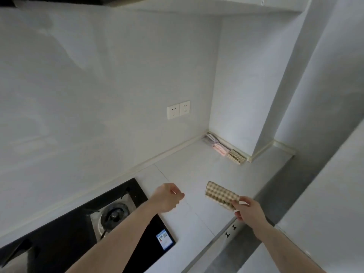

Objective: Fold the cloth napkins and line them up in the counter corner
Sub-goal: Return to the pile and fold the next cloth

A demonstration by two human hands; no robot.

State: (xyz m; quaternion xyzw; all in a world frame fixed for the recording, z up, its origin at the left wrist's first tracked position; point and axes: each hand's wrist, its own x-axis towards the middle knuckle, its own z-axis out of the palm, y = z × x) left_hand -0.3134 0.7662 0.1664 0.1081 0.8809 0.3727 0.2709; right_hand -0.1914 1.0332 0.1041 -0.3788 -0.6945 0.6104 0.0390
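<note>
White walls (98, 85), twin sockets (178, 110), black hob (65, 231)

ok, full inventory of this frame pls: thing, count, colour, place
folded napkins in corner: three, grey, pink and beige checked, in a row along the right wall
napkin in hand: one, beige checked, folded, held above the counter
counter: one, white, centre
gas hob: one, black, lower left, one burner in view
hob sticker: one, blue and white, hob's near corner
wall sockets: two, white, back wall
left hand: fingers curled, empty, over the counter
right hand: fingers pinch the napkin in hand
</note>
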